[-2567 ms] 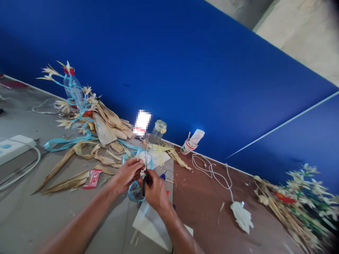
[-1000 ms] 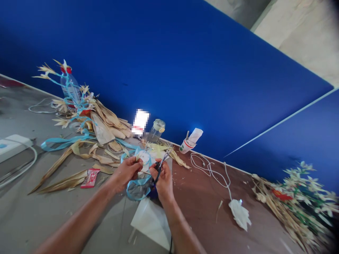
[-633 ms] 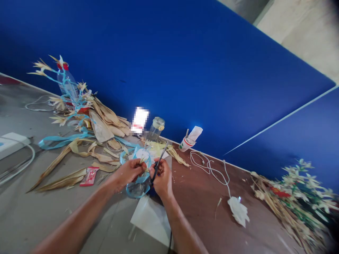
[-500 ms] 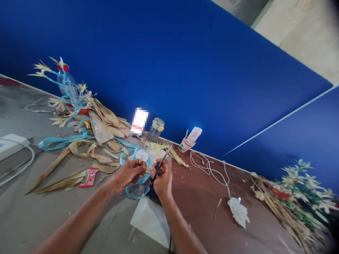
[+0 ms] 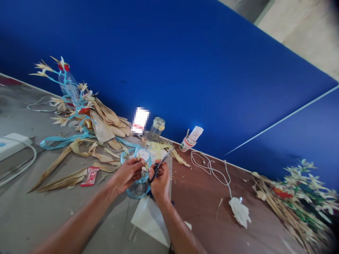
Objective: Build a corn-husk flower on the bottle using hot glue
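My left hand [image 5: 129, 173] is closed, its fingertips pinching a small strip of pale dried husk [image 5: 139, 158]. Black-handled scissors [image 5: 166, 155] are gripped in my right hand [image 5: 160, 181], blades pointing up and to the right. The two hands are close together, with a small gap between their fingertips. Just beyond them lies a white disc [image 5: 143, 154] with light blue ribbon [image 5: 123, 155] around it. A clear round container [image 5: 138, 190] with a blue edge is partly hidden below my hands.
Dried husks [image 5: 106, 120] and blue-stemmed husk flowers [image 5: 79, 102] lie at left by a plastic bottle [image 5: 69, 86]. A red packet [image 5: 90, 176] is nearer. A jar [image 5: 156, 128], paper cup [image 5: 186, 144], white cable [image 5: 212, 173] and flower bunch [image 5: 304, 194] stand along the blue partition [image 5: 169, 63].
My left hand has drawn slightly left and my fingertips are a little farther apart. The scissors are still in my right hand. The whole view has shifted slightly.
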Tool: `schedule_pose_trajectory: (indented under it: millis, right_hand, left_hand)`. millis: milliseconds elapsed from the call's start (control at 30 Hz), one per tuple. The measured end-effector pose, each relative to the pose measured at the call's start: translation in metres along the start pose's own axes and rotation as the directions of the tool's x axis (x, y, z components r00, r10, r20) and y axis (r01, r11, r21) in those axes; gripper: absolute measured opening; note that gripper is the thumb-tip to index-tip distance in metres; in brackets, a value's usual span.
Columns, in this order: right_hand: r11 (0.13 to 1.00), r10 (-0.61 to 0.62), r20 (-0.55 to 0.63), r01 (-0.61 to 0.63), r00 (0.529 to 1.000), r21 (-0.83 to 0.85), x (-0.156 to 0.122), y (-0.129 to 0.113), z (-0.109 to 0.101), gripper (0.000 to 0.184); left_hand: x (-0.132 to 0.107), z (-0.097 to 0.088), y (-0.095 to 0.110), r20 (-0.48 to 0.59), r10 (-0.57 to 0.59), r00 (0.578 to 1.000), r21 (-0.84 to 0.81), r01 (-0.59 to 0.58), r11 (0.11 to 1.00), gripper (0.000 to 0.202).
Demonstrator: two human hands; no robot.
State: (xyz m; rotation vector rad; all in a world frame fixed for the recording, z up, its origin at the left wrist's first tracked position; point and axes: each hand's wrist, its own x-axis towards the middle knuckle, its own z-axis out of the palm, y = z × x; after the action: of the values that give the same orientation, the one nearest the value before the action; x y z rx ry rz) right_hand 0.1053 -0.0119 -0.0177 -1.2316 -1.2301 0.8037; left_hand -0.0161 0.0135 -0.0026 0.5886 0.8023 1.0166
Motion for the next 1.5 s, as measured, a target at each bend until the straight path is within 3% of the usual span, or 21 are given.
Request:
schedule_pose_trajectory:
  millis: [200, 400, 767, 1500]
  right_hand:
    - [0.999, 0.039, 0.144, -0.037, 0.989, -0.017, -0.005, -0.005, -0.002, 0.03]
    - [0.983, 0.09, 0.296, -0.038, 0.951, -0.179, -0.014, -0.005, 0.001, 0.03]
    - [0.945, 0.126, 0.378, 0.005, 0.917, -0.327, -0.023, -0.017, 0.005, 0.018]
    - [0.938, 0.146, 0.374, -0.009, 0.916, -0.345, -0.021, -0.012, 0.005, 0.017]
  left_hand:
    - [0.005, -0.006, 0.004, -0.055, 0.121, 0.991, 0.068, -0.118, 0.991, 0.04]
    - [0.008, -0.012, 0.01, -0.164, 0.294, 0.942, 0.11, -0.279, 0.954, 0.038]
    - [0.004, -0.008, 0.012, -0.184, 0.312, 0.932, 0.065, -0.306, 0.95, 0.035]
    - [0.005, -0.009, 0.011, -0.163, 0.305, 0.938, 0.121, -0.287, 0.95, 0.032]
